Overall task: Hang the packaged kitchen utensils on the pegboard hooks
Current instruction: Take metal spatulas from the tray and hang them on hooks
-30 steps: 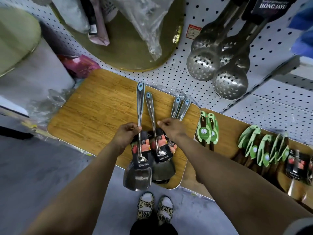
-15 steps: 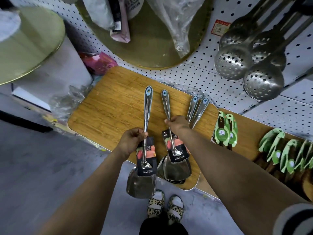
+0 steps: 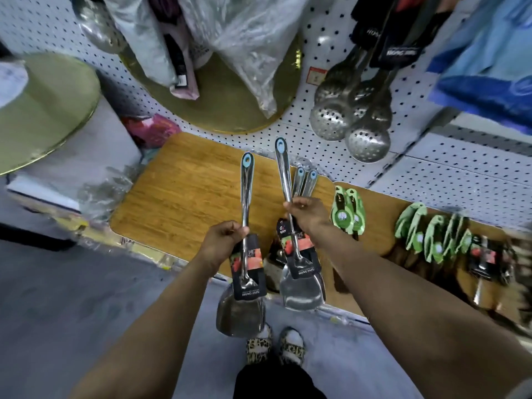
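Nearest, the left hand [image 3: 223, 237] keeps its grip clamped on the handle of a carded steel spatula [image 3: 244, 283], blade hanging over the floor. Just beside it, the right hand [image 3: 309, 216] has its grip closed round a second spatula [image 3: 299, 272] above the wooden board [image 3: 178, 203]. Beyond, slotted spoons [image 3: 348, 119] hang on the pegboard [image 3: 460, 174].

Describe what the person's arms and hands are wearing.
Both forearms are bare, with no gloves, watch or bracelet in view. The left hand shows no ring. The right hand has a small glint on one finger, too small to call a ring. At the lower right corner, the edge of a grey sleeve shows.
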Demonstrator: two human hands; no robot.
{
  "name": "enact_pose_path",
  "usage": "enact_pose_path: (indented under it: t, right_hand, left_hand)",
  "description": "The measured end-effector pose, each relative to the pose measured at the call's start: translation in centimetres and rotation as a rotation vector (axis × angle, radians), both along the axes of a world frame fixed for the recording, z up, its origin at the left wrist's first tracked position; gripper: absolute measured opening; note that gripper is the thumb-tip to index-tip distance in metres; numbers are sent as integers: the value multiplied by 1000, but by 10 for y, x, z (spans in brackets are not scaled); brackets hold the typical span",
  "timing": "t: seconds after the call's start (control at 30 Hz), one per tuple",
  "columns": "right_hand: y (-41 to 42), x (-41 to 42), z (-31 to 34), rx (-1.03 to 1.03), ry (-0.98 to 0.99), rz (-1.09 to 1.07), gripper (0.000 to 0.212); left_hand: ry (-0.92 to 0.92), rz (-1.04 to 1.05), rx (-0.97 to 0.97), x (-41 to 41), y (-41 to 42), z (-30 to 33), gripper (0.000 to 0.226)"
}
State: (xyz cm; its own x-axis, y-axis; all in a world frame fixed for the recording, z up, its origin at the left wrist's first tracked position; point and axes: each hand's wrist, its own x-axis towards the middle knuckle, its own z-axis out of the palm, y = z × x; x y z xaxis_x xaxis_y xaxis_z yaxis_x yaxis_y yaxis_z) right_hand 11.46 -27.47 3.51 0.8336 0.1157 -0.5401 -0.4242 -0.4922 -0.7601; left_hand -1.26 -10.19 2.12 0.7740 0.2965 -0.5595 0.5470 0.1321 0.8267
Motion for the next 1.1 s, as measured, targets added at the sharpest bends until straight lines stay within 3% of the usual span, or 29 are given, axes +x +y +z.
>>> enact_pose_path:
  t: [0.17,0.47,0.73,0.97,1.1]
  right_hand:
    - [-54,-20,19,-46,-38,-92,33]
    - [-199,-77,60,23,-96,-321,24]
    - [-399,-177,121,117,-296,-499,34]
    - [-574,-265,159,174,-345,-672,14]
    - [-642,-283,177,220,-385,-768,13]
  left_hand:
    - [-14,-77,33,-4,-40,18,18]
    - [-83,-200,19,-23,-163,51,6]
    - [-192,-389,38,-72,-353,88,19]
    - [-262,-628,64,-113,-519,124,5]
    - [-336,-691,72,-122,-591,154,7]
